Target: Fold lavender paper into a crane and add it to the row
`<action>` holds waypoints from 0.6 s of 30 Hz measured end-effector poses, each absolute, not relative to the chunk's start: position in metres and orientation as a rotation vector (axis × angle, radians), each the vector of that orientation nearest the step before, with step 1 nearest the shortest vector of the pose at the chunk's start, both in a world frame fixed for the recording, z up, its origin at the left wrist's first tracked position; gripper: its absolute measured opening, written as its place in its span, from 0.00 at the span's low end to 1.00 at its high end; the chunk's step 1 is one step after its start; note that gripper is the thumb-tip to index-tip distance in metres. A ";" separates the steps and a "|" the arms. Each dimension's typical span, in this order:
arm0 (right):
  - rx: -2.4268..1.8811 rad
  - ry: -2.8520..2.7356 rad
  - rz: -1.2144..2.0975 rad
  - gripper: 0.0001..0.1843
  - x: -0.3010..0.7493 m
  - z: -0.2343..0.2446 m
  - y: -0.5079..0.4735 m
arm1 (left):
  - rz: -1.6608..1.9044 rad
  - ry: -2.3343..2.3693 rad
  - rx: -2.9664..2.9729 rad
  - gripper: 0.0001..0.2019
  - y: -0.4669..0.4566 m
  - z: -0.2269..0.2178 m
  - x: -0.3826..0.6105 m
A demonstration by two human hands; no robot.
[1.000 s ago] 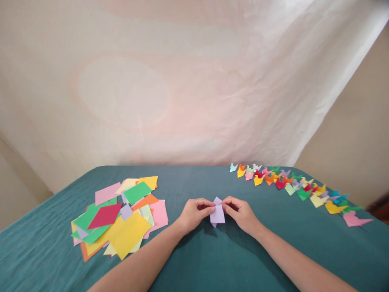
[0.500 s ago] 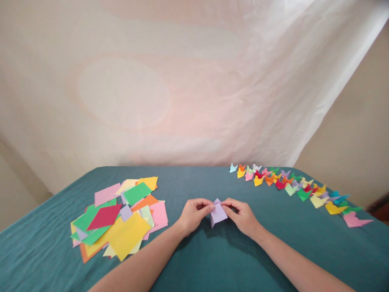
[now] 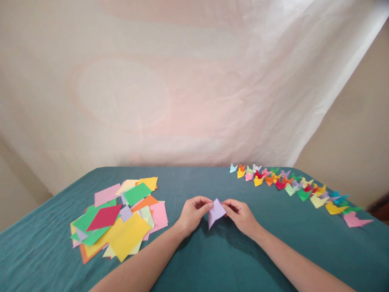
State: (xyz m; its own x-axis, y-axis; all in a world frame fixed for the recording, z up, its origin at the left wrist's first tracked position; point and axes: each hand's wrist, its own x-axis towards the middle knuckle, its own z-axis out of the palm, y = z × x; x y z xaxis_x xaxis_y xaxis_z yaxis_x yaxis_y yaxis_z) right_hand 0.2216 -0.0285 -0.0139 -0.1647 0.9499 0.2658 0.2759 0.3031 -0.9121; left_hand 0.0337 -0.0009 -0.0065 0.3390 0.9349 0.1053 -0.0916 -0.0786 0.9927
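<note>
A small folded sheet of lilac origami paper [image 3: 216,211] is held between my two hands, above the middle of the table. My left hand [image 3: 195,213] pinches its upper left edge between thumb and fingers. On the other side, my right hand [image 3: 240,215] grips the right corner, its fingertips partly behind the paper. One pointed flap hangs down at the lower left of the sheet. The folds at the back are hidden.
To the left lies a loose pile of coloured paper sheets [image 3: 129,235]. Rows of small folded paper birds, among them a pink bird [image 3: 355,219], stand along the right side. A dark green cloth [image 3: 194,267] covers the table, with a pale hanging sheet [image 3: 194,101] behind.
The lilac paper has turned and its near layer has shifted, so its outline is now a kite with a longer lower point. Both hands stay nearly in place.
</note>
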 end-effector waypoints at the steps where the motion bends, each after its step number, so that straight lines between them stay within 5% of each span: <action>1: -1.137 -1.652 0.903 0.16 0.222 -0.014 -0.029 | 1.052 0.837 1.347 0.14 -0.001 -0.007 0.034; 18: -1.075 -1.609 0.996 0.16 0.221 -0.009 -0.029 | 1.047 0.795 1.322 0.12 0.001 -0.015 0.035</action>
